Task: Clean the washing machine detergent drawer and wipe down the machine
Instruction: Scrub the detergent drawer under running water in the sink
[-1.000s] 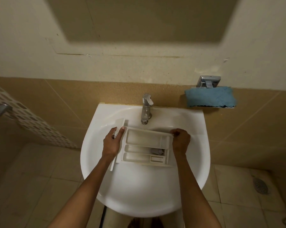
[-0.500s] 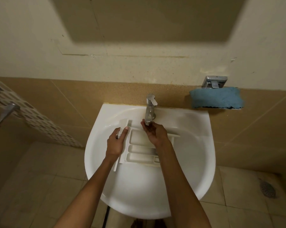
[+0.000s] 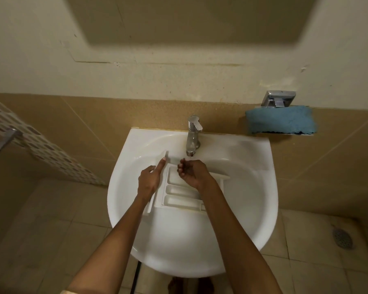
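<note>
White plastic compartmented detergent drawer (image 3: 179, 199), gripped only at one end by the left hand (image 3: 148, 181), could tip if the chrome tap (image 3: 193, 132) gushes while the right hand (image 3: 192, 174) curls above, grasp unclear.

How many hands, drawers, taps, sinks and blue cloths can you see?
Hands: 2, left hand and right hand
Detergent drawer: 1
Tap: 1
Sink: 1
Blue cloth: 1
Total: 6

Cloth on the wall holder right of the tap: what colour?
Plain blue. The cloth shows in the head view, the only view here.
</note>
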